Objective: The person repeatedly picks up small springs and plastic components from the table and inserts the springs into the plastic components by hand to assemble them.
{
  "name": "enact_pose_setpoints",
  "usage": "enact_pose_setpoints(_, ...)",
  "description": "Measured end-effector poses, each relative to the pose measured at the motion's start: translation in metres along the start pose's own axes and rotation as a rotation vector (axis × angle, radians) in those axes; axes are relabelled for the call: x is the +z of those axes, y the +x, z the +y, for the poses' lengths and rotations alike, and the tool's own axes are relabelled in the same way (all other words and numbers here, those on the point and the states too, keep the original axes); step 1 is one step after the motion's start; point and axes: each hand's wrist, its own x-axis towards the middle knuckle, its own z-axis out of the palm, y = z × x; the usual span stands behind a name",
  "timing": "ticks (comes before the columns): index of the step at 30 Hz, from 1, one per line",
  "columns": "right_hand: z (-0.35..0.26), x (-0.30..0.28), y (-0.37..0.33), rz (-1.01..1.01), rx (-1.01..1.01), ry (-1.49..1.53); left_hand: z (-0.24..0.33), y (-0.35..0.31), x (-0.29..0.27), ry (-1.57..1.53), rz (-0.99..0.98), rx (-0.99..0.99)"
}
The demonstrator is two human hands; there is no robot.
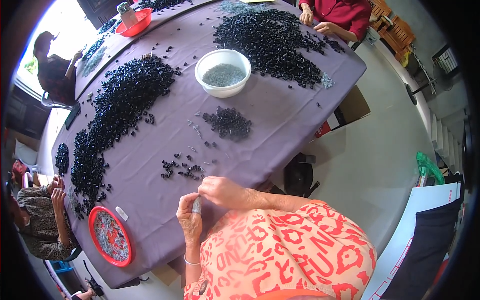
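Note:
My left hand (190, 220) is closed near the table's front edge, with a grey wrap on one finger and a bracelet at the wrist. Its fingertips meet those of my right hand (219, 191), which is also closed in a pinch. Whatever lies between the fingers is too small or hidden to make out. Just beyond them are scattered small black pieces (190, 171) and a few thin translucent pins (196, 130). Farther out sits a small heap of dark pieces (227, 123). Behind it stands a white bowl (244, 82) holding many translucent pieces.
A purple cloth (150, 197) covers the table. Large black heaps lie left (120, 97) and far right (267, 42). A red tray (131, 250) of translucent pieces is at the left edge, a red basin (134, 30) farther back. Other people sit around the table.

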Motion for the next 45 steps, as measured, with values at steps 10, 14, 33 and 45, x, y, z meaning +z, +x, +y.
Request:
enact_pose_setpoints(10,-0.015,0.007,-0.005,-0.065,0.202,0.237,0.000,-0.016,-0.015,0.054,-0.015,-0.037)
enact_pose_setpoints(14,-0.018,0.002,0.002,-0.018,0.054,0.229,0.016,-0.017,-0.006,0.128,0.084,-0.017)
enact_pose_setpoints(33,-0.036,-0.007,0.000,-0.087,0.561,0.601,0.001,-0.020,-0.005,-0.380,0.069,-0.142)
enact_pose_setpoints(45,-0.030,-0.001,-0.005,-0.072,0.490,0.462,0.001,-0.024,-0.002,-0.457,0.153,-0.196)
